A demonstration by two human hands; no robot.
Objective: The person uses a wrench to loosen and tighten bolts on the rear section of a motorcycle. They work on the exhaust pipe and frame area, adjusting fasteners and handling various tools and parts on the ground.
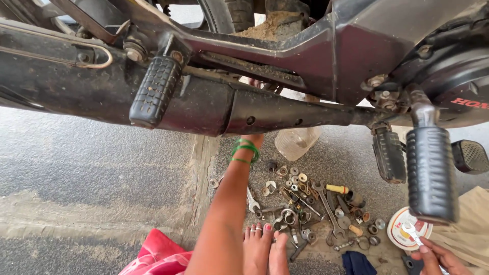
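The left arm point(229, 203) stretches straight forward and up, forearm bare with green bangles at the wrist; the left hand is out of sight past the wrist. The right hand point(437, 257) sits low at the frame's lower right corner, fingers point(425, 249) curled in a pinch, thumb on top

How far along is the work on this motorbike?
Done: nuts, washers and tools lie spread on the ground, so some parts seem to be off already. In hand: the left arm reaches up behind the exhaust pipe, hand hidden; the right hand holds a spanner. Left: the loose parts are not refitted.
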